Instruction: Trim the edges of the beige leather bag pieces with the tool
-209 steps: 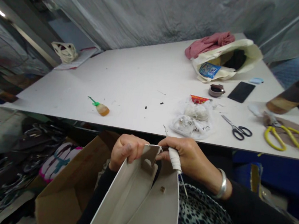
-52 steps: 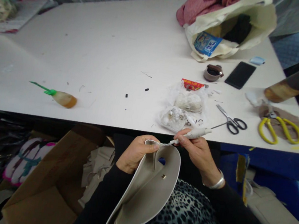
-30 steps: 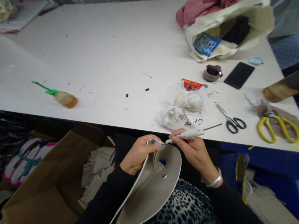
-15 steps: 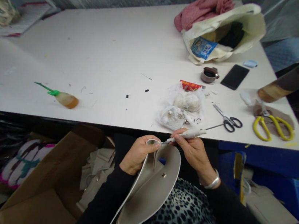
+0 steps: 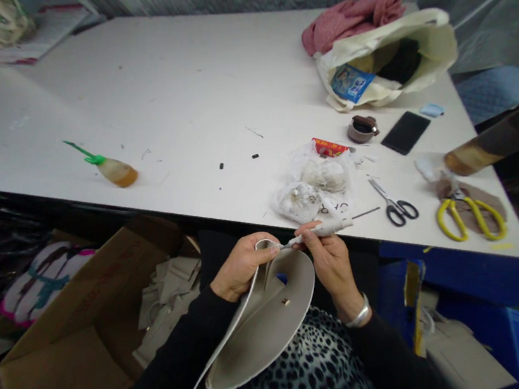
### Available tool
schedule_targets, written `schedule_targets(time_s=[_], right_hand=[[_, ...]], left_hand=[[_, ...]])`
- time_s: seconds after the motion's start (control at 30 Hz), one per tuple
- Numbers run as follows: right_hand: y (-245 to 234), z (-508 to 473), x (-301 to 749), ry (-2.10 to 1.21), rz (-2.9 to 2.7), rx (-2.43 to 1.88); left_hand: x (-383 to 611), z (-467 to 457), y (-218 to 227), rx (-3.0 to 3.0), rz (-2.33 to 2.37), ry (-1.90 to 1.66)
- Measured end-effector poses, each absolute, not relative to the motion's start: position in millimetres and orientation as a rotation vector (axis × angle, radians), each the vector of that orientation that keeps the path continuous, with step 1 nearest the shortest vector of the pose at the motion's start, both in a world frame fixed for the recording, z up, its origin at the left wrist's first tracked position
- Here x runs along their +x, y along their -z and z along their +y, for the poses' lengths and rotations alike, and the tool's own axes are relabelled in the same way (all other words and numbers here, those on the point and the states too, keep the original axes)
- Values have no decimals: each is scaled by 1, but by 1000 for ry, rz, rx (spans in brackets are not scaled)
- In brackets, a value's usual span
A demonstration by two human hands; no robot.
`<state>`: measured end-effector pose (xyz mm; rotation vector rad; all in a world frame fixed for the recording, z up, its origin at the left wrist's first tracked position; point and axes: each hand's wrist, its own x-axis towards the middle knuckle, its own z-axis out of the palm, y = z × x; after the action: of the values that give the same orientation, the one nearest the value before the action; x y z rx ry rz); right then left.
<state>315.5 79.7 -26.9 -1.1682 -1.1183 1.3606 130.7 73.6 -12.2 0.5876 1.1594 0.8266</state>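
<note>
My left hand pinches the upper edge of a beige leather bag. The bag hangs over my lap, its rounded flap turned toward me and a small metal stud on it. In my right hand is a slim white-handled pointed tool, gripped between thumb and fingers. Its thin metal tip meets the bag's edge beside my left thumb; a dark rod sticks out of its other end over the table. Whether the tip enters the leather cannot be made out.
On the white table lie scissors, yellow-handled snips, a phone, a plastic bag of whitish lumps and a green-spouted bottle. A cardboard box stands at lower left, blue bins at lower right.
My right hand and the tool have shifted slightly left. The tool's tip stays at the same edge of the bag, and my left hand keeps its grip.
</note>
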Motion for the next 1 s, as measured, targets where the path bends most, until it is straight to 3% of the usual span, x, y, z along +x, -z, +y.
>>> schedule_targets(time_s=[0.23, 0.57, 1.0], right_hand=[[13, 87, 319, -1117, -995, -1110], [12, 74, 324, -1114, -1006, -1075], [0, 49, 312, -1344, -1186, -1128]], left_hand=[[129, 71, 8, 755, 1224, -846], [121, 66, 2, 855, 1396, -977], [53, 22, -81, 1068, 2038, -1746]])
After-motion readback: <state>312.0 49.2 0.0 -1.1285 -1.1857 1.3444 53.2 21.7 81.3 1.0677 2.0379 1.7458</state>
